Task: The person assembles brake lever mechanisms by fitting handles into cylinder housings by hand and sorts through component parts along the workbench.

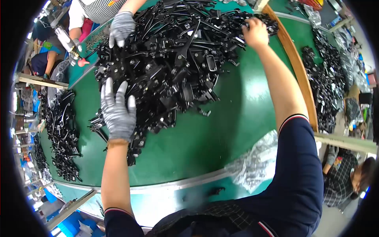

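Note:
A large heap of black lever-shaped metal parts (177,59), much like brake levers with brackets, covers the far half of the green table (189,146). My left hand (119,112), in a grey-and-white glove, lies over the heap's near left edge with its fingers spread and nothing in its grasp. At the heap's far right edge is my right hand (256,34), bare, its fingers curled down among the black parts near a wooden rail. Whatever those fingers grip is too small or hidden to make out.
Across the table, another person's gloved hand (122,28) hangs over the heap. The wooden rail (294,59) borders the right side, with more black parts (325,87) beyond. Clear plastic wrap (256,162) lies near my right arm. Another pile (63,134) sits left.

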### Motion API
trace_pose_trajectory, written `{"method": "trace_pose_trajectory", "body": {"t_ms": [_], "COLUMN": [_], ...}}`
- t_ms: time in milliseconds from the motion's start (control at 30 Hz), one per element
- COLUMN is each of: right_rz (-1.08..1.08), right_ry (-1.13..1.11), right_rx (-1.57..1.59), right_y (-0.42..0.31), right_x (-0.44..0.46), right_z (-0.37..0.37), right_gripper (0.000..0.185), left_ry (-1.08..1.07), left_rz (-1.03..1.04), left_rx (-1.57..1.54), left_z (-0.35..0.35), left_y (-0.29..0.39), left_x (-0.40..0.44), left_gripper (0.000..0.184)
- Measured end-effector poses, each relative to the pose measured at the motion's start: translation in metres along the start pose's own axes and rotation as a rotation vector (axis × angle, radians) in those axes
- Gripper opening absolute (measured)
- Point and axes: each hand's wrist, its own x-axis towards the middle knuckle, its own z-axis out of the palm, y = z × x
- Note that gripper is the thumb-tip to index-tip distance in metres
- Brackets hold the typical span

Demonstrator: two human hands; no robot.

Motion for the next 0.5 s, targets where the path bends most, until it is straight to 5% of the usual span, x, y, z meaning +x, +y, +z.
{"method": "trace_pose_trajectory", "body": {"t_ms": [167,300,400,500], "right_rz": [0.033,0.173,-0.102,0.139], "right_ry": [0.012,-0.370,-0.490,-0.401], "right_rx": [-0.230,-0.011,-0.153,-0.065], "right_y": [-0.004,0.019,0.049,0.021], "right_x": [0.059,0.066,0.064,-0.007], "right_z": [0.033,0.057,0.058,-0.007], "right_gripper": [0.047,0.050,0.055,0.060], "left_ry": [-0.140,-0.056,-0.052,-0.080], "left_rz": [-0.076,-0.089,-0.187,-0.271], "left_rx": [-0.094,-0.207,-0.223,-0.306], "left_z": [0.015,0.035,0.051,0.066], "left_y": [-0.009,-0.009,-0.027,-0.035], "left_x": [-0.002,-0.011,-0.031,-0.043], "left_gripper": [0.053,0.056,0.060,0.064]}}
